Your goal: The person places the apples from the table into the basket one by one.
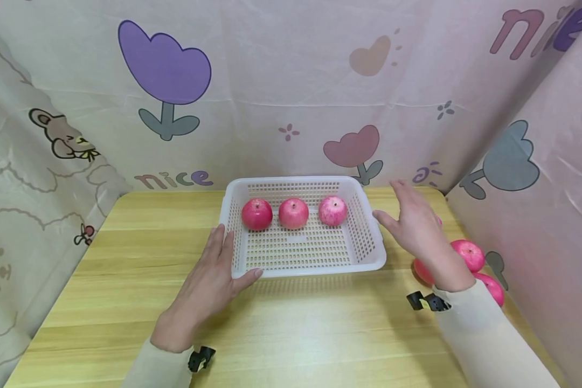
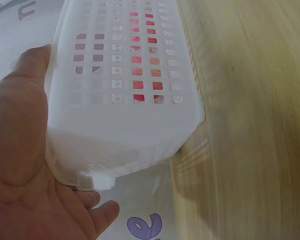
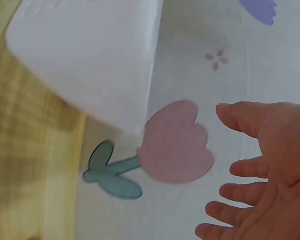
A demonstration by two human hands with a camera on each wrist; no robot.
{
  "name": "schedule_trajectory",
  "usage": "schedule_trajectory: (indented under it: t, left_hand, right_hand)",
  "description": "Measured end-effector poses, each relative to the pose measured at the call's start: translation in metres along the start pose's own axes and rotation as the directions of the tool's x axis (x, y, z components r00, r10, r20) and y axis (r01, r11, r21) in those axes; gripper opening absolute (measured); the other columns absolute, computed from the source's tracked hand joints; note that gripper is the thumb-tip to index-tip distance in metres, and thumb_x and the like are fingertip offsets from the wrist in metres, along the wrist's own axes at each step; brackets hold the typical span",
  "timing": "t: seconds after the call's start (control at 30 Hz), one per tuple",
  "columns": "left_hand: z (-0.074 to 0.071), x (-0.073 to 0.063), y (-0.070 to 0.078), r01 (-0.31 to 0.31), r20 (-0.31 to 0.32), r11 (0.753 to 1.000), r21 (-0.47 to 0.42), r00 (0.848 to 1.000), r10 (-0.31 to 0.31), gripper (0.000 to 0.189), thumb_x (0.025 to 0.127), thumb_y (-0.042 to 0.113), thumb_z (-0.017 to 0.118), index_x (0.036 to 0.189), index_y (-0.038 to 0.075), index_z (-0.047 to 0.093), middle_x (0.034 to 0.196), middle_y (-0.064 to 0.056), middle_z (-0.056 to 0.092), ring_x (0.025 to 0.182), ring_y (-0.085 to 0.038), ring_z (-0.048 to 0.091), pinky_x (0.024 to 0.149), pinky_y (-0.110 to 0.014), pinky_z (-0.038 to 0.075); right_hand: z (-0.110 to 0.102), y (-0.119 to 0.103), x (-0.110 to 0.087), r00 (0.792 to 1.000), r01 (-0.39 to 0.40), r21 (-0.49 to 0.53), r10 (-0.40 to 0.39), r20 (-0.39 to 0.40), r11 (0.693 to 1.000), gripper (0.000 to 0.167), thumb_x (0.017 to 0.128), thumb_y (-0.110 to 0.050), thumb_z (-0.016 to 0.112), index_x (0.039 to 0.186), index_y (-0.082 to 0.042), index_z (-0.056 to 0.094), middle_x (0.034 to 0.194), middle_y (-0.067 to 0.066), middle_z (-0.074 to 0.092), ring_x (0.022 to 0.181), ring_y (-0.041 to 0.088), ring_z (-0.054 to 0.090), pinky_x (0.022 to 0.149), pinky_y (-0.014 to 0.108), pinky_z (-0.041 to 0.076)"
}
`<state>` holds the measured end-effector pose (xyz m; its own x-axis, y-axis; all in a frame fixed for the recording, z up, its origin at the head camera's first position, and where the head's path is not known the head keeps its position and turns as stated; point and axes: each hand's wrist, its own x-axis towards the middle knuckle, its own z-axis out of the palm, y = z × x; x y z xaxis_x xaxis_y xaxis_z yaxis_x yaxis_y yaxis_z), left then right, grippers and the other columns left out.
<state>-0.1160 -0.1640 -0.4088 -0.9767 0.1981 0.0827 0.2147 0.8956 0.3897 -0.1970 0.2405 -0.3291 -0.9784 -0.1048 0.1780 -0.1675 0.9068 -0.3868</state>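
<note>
The left hand (image 1: 205, 288) lies flat with straight fingers against the white basket (image 1: 368, 237) at its 8 o'clock corner, thumb along the front rim. The basket sits mid-table (image 1: 140, 242) holding three apples (image 1: 293, 213) in a row. At its 3 o'clock the right hand (image 1: 417, 226) hovers spread and empty, just apart from the basket, with loose apples (image 1: 468, 254) beyond at 4 o'clock.

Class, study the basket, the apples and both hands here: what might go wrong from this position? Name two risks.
1. Only the left hand touches the white basket, at one corner; a push there may swing it, and the three apples inside could roll.
2. The right hand hangs open beside the basket, its sleeve close above the loose apples near the table edge; it might knock one off.
</note>
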Motion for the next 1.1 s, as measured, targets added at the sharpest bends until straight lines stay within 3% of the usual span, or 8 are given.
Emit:
schedule_trajectory:
  t: [0.2, 0.37, 0.57, 0.73, 0.97, 1.1]
  left_hand:
    - [0.0, 0.0, 0.0, 0.0, -0.003, 1.0, 0.002, 1.0, 0.0, 0.121, 0.093, 0.085, 0.046, 0.166, -0.006, 0.014, 0.175, -0.028, -0.001, 0.162, -0.046, 0.008, 0.124, -0.062, 0.027]
    - [0.0, 0.0, 0.0, 0.002, -0.001, 1.0, 0.001, 1.0, -0.002, 0.121, 0.093, 0.085, 0.046, 0.166, -0.006, 0.013, 0.175, -0.028, -0.002, 0.162, -0.046, 0.007, 0.124, -0.062, 0.027]
    - [0.0, 0.0, 0.0, 0.002, -0.002, 1.0, -0.003, 1.0, -0.002, 0.12, 0.094, 0.083, 0.049, 0.166, -0.007, 0.014, 0.175, -0.028, -0.001, 0.162, -0.046, 0.007, 0.126, -0.061, 0.025]
    - [0.001, 0.0, -0.001, 0.002, 0.0, 1.0, 0.0, 1.0, -0.002, 0.121, 0.093, 0.084, 0.047, 0.166, -0.006, 0.013, 0.175, -0.027, -0.002, 0.162, -0.046, 0.007, 0.126, -0.061, 0.026]
    - [0.002, 0.0, -0.001, 0.003, 0.003, 1.0, -0.005, 1.0, -0.003, 0.121, 0.093, 0.085, 0.046, 0.167, -0.005, 0.013, 0.176, -0.026, -0.003, 0.163, -0.045, 0.006, 0.125, -0.061, 0.026]
    - [0.002, 0.001, -0.001, 0.004, 0.0, 1.0, -0.003, 1.0, -0.004, 0.121, 0.092, 0.085, 0.047, 0.167, -0.005, 0.013, 0.176, -0.026, -0.002, 0.163, -0.045, 0.007, 0.125, -0.061, 0.027]
  right_hand:
    - [-0.002, 0.03, 0.01, 0.999, -0.05, -0.018, 0.05, 0.013, 0.999, 0.085, 0.102, -0.035, 0.068, 0.163, 0.006, 0.026, 0.167, 0.035, 0.026, 0.152, 0.058, 0.026, 0.121, 0.074, 0.024]
    - [-0.008, 0.056, 0.022, 0.987, -0.14, -0.058, 0.144, 0.073, 0.988, 0.09, 0.103, -0.041, 0.065, 0.165, 0.005, 0.02, 0.168, 0.037, 0.019, 0.151, 0.061, 0.022, 0.116, 0.079, 0.024]
    - [-0.012, 0.082, 0.034, 0.954, -0.255, -0.1, 0.267, 0.138, 0.962, 0.093, 0.103, -0.042, 0.064, 0.165, 0.007, 0.015, 0.166, 0.039, 0.016, 0.149, 0.063, 0.023, 0.115, 0.08, 0.026]
    - [-0.01, 0.1, 0.042, 0.928, -0.293, -0.154, 0.32, 0.191, 0.944, 0.096, 0.102, -0.042, 0.065, 0.164, 0.008, 0.012, 0.164, 0.042, 0.013, 0.146, 0.066, 0.023, 0.115, 0.079, 0.026]
    - [0.0, 0.112, 0.045, 0.858, -0.385, -0.16, 0.416, 0.302, 0.909, 0.1, 0.101, -0.045, 0.064, 0.162, 0.012, 0.01, 0.159, 0.047, 0.016, 0.13, 0.06, 0.036, 0.111, 0.078, 0.036]
    - [0.006, 0.117, 0.045, 0.83, -0.412, -0.148, 0.437, 0.346, 0.899, 0.1, 0.101, -0.046, 0.062, 0.163, 0.01, 0.008, 0.159, 0.047, 0.015, 0.127, 0.059, 0.037, 0.108, 0.078, 0.039]
